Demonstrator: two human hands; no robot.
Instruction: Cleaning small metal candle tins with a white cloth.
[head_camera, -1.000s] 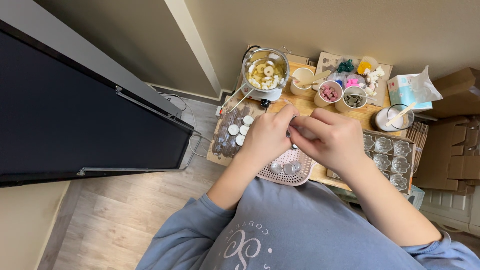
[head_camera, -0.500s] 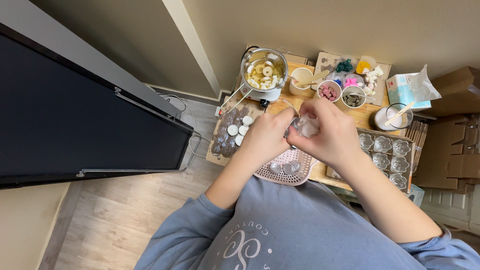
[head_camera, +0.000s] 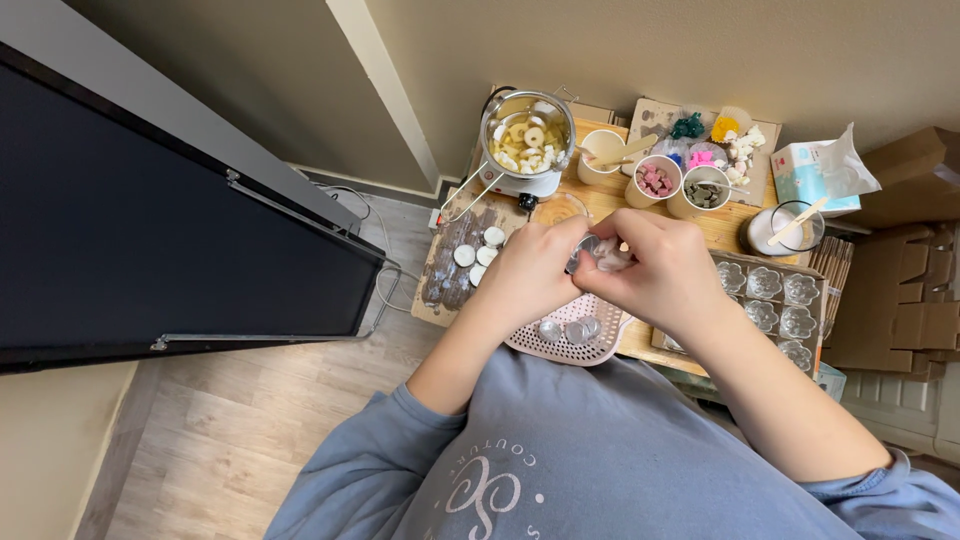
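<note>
Now both hands, left hand and right hand, pinch a small clear cup over the pink basket; best keep it level, fingers steady.

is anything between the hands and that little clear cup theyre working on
Nothing visible does. The left hand and right hand both already pinch the small clear cup directly, above the pink basket.

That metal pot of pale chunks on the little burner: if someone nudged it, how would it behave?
The metal pot sits on a small white burner narrower than itself, so it would probably tip rather than slide. Its long handle sticks out sideways, inviting knocks. The pale chunks likely add some weight.
</note>
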